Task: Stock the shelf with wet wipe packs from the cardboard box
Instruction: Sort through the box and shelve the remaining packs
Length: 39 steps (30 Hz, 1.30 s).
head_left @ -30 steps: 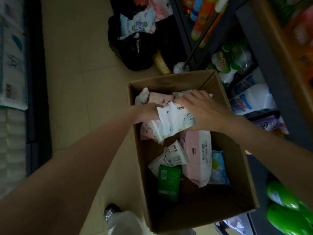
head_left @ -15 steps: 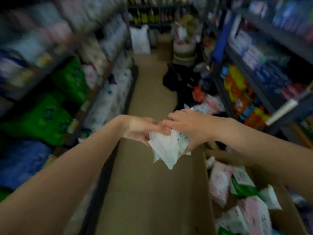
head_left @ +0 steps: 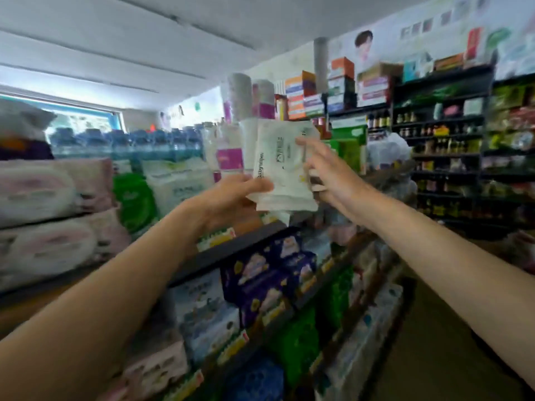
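White wet wipe packs point(head_left: 282, 166), stacked together and printed "Baby wipes", are held upright at head height above the dark shelf edge point(head_left: 231, 250). My left hand point(head_left: 231, 198) grips their lower left corner, thumb across the front. My right hand point(head_left: 327, 172) holds the right side of the packs, fingers stretched up along the edge. The cardboard box is out of view.
The shelf unit on the left carries pink and white soft packs point(head_left: 49, 204), green packs point(head_left: 136, 198), purple boxes point(head_left: 269, 276) and price tags. Water bottles point(head_left: 130, 143) line the top. Dark shelves point(head_left: 445, 146) with bottles stand across the aisle at right.
Both hands lifted the white packs out of the box, up past the aisle, to the upper shelf level. My view swung from the floor up to the shelves.
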Available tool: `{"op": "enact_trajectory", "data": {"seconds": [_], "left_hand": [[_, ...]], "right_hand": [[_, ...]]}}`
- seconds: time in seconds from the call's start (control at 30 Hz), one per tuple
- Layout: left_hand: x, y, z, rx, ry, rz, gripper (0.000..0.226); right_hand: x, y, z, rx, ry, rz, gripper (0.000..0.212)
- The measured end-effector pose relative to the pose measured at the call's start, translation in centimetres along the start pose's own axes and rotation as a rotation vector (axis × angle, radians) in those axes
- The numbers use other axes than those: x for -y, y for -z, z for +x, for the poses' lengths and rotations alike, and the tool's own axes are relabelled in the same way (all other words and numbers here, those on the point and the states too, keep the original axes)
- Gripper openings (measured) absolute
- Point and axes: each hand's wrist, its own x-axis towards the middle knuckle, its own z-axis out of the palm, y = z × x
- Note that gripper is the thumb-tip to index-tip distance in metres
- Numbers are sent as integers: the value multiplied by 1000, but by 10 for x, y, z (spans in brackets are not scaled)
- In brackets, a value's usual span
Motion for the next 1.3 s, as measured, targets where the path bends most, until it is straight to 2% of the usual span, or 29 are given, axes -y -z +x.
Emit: {"op": "enact_trajectory", "data": {"seconds": [0.03, 0.07, 0.17, 0.2, 0.23, 0.3, 0.4, 0.43, 0.5, 0.6, 0.67, 0.73, 0.83, 0.93, 1.0, 1.1, 1.2, 1.3], "left_hand": [[-10, 12, -2, -30, -34, 81, 8], [-19, 20, -4, -62, -58, 135, 6], [-28, 43, 2, -197, -118, 178, 9], [-29, 51, 6, -263, -144, 158, 16], [-29, 60, 11, -337, -169, 121, 27], [-34, 79, 18, -454, -191, 54, 40], [-44, 103, 25, -493, -103, 215, 44], [-44, 111, 28, -498, -49, 296, 51], [-39, 124, 33, -513, 91, 437, 65], [-14, 142, 39, -570, 225, 511, 76], [4, 152, 46, -580, 239, 480, 81], [21, 164, 55, -582, 261, 568, 79], [45, 176, 62, -575, 421, 825, 63], [68, 184, 65, -496, 605, 989, 90], [75, 188, 70, -492, 580, 946, 99], [70, 188, 74, -512, 602, 989, 94], [63, 182, 67, -589, 587, 1163, 70], [53, 169, 54, -694, 414, 1498, 52]], "right_hand": [[5, -11, 17, -13, -19, 172, 30], [11, -24, 32, -32, -11, 258, 34], [10, -54, 81, -38, 8, 308, 84], [9, -63, 95, 11, -51, 390, 92], [9, -70, 107, 101, -120, 500, 88], [11, -82, 129, 266, -162, 696, 64], [5, -104, 163, 309, -31, 771, 43], [2, -112, 173, 286, 27, 727, 39], [-7, -126, 191, 287, 129, 553, 50], [-29, -150, 212, 369, 265, 192, 87], [-49, -170, 221, 441, 301, 89, 105], [-68, -187, 229, 494, 260, 100, 96], [-92, -202, 242, 677, 158, -80, 55], [-106, -207, 252, 749, 49, -190, 37], [-107, -210, 256, 751, 10, -209, 38], [-103, -214, 255, 761, -25, -312, 47], [-100, -209, 247, 711, -52, -315, 48], [-91, -186, 232, 587, -41, -283, 60]]}}
